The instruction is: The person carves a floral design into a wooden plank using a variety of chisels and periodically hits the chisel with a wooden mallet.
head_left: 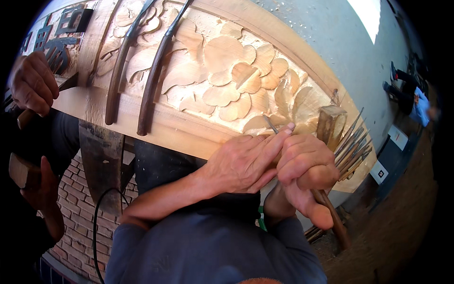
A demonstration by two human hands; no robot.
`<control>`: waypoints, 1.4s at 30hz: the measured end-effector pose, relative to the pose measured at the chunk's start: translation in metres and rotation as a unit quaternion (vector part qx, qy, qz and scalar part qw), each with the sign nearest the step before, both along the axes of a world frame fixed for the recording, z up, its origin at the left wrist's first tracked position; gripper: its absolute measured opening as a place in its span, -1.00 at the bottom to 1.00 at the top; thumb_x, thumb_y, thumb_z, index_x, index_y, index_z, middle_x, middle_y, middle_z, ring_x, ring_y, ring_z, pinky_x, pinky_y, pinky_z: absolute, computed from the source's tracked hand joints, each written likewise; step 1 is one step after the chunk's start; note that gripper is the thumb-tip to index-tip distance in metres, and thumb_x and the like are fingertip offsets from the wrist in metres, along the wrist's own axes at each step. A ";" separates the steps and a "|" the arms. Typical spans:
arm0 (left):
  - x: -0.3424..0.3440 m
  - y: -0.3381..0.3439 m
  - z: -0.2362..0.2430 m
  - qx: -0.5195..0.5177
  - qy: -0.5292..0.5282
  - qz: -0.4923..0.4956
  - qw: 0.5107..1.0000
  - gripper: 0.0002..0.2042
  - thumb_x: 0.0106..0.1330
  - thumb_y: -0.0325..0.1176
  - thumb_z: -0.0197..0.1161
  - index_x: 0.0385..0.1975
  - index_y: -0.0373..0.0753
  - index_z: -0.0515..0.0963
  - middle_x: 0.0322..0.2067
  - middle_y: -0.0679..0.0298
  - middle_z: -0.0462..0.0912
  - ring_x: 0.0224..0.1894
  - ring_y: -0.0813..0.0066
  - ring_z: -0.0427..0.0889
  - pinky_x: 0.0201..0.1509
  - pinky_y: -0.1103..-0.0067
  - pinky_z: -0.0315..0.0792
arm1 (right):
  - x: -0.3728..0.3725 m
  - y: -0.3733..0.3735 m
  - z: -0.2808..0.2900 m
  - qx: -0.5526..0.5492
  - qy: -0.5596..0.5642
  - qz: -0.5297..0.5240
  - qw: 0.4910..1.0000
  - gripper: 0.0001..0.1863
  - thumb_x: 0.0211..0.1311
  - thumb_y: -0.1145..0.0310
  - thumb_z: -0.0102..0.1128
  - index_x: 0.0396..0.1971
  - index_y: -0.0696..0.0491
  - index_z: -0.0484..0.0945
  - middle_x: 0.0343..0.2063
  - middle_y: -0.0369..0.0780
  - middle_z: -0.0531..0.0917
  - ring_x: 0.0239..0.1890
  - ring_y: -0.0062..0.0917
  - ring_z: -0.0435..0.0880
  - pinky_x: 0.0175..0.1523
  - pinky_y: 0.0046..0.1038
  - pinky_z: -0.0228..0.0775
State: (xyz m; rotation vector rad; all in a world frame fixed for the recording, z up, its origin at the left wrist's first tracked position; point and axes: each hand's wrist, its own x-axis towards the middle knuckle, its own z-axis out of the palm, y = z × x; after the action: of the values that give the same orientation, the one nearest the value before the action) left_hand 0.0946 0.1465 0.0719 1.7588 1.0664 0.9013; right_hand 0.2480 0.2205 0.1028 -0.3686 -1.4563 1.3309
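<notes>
My right hand (307, 165) is wrapped round the dark wooden handle of a carving chisel (335, 222), which sticks out below the fist. My left hand (246, 161) lies across the panel's near edge, its fingers pressed against the shank close to the right fist. The thin metal tip shows past the left fingers, low over carved leaves; whether it touches wood I cannot tell. Beneath is a pale wooden panel (184, 137) with flowers carved in relief (231, 75). Two long dark-handled chisels (118, 80) (153, 90) lie across its left part.
A square wooden mallet head (331, 122) and several chisels in a bundle (353, 151) lie at the panel's right end. On the left, a co-worker's hand (35, 83) holds a chisel; their other hand (46, 187) holds a wooden mallet (23, 171). Dark raised shapes (45, 35) stand nearby.
</notes>
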 end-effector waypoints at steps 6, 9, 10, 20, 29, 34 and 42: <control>0.004 0.002 -0.003 -0.010 -0.024 0.008 1.000 -0.01 0.28 -0.26 0.52 0.67 -0.54 0.18 -0.19 0.14 0.66 -0.21 0.20 0.72 -0.08 0.39 0.63 | 0.000 -0.005 -0.007 -0.022 -0.002 -0.057 0.998 -0.09 0.51 -0.61 0.05 -0.64 -0.02 0.19 -0.73 -0.23 0.55 -0.81 -0.59 0.36 -0.68 -0.50 0.06; 0.004 0.002 -0.003 -0.011 -0.020 0.010 1.000 0.01 0.27 -0.27 0.53 0.68 -0.53 0.16 -0.21 0.14 0.64 -0.22 0.19 0.71 -0.09 0.39 0.63 | 0.000 -0.007 -0.007 -0.024 -0.004 -0.071 0.997 -0.09 0.53 -0.61 0.01 -0.64 -0.02 0.19 -0.73 -0.24 0.53 -0.81 -0.59 0.33 -0.68 -0.49 0.04; 0.004 0.002 -0.003 -0.009 -0.018 0.010 1.000 0.01 0.26 -0.27 0.53 0.68 -0.53 0.16 -0.22 0.15 0.63 -0.23 0.19 0.70 -0.09 0.38 0.63 | -0.001 -0.007 -0.006 -0.025 -0.004 -0.072 0.997 -0.09 0.53 -0.61 0.01 -0.64 -0.02 0.19 -0.73 -0.24 0.53 -0.81 -0.59 0.33 -0.68 -0.49 0.04; 0.006 0.001 -0.007 -0.016 -0.018 0.015 1.000 0.00 0.29 -0.27 0.52 0.69 -0.51 0.16 -0.24 0.13 0.64 -0.24 0.15 0.70 -0.12 0.37 0.63 | -0.006 -0.006 -0.006 -0.015 -0.020 -0.092 0.995 -0.09 0.59 -0.59 -0.08 -0.66 -0.03 0.17 -0.76 -0.25 0.50 -0.82 -0.60 0.32 -0.68 -0.51 0.02; 0.006 0.001 -0.009 -0.033 -0.030 0.019 0.999 -0.03 0.32 -0.27 0.50 0.67 -0.53 0.14 -0.20 0.06 0.67 -0.21 0.04 0.74 -0.12 0.30 0.65 | -0.014 -0.005 0.002 -0.096 -0.046 -0.124 0.987 -0.22 0.85 -0.23 -0.28 -0.67 -0.06 0.13 -0.74 -0.18 0.46 -0.74 -0.57 0.24 -0.61 -0.48 0.08; 0.008 0.004 -0.004 -0.067 -0.062 0.047 0.995 -0.42 0.30 -0.31 0.53 0.23 -0.31 0.39 -0.22 0.07 0.67 -0.22 -0.08 0.74 -0.17 0.22 0.65 | -0.021 -0.002 0.014 -0.252 -0.058 -0.180 0.949 -0.21 0.83 -0.23 -0.09 -0.66 -0.03 0.17 -0.72 -0.26 0.39 -0.68 -0.61 0.27 -0.55 -0.48 0.01; 0.009 0.003 -0.008 -0.058 -0.063 0.041 0.995 -0.19 0.31 -0.31 0.51 0.50 -0.39 0.25 -0.20 0.01 0.69 -0.19 -0.11 0.76 -0.16 0.22 0.67 | -0.028 -0.007 0.021 -0.274 -0.059 -0.252 0.926 -0.30 0.89 -0.11 -0.22 -0.60 -0.06 0.14 -0.72 -0.19 0.42 -0.69 -0.55 0.23 -0.52 -0.47 0.15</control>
State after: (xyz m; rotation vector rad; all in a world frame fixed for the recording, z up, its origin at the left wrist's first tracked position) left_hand 0.1032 0.1498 0.0635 1.5523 1.0921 0.9682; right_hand 0.2204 0.2138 0.1239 -1.1253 -0.9573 1.2756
